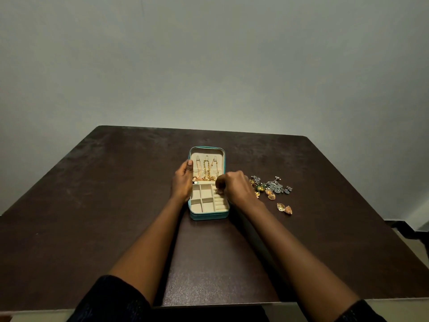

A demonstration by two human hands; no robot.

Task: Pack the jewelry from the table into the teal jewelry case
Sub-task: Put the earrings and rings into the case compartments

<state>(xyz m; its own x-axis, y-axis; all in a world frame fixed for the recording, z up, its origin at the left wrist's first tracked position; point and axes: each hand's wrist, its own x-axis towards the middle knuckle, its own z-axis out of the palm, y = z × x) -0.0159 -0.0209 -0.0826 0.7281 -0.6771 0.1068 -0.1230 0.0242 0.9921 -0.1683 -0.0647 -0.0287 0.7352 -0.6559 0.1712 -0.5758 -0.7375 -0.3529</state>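
Nearest the person, the teal jewelry case point(209, 216) is lying open on the dark table point(92, 205) between the two hands, and its square compartments point(201, 198), just inside the left hand point(183, 182), are showing only bare cream lining. The ring rolls point(219, 203) directly under the right hand point(234, 187) are looking unfilled too. The left hand is gripping the case's left side, its thumb pressing on the edge of the raised lid point(206, 150) and steadying it. The right hand is hovering over the case's right half with its fingertips bunched together and pointing down; it may be pinching a small piece, but the view is too small to tell. Just right of that hand, a pair of gold earrings point(284, 208) is waiting on the table, and a little farther off a tangle of silver and gold pieces point(272, 188) is sitting unpacked. Beyond both hands, gold chains point(206, 170) are hanging inside the lid, so the packing is looking only partly done, with most loose pieces yet to go in.
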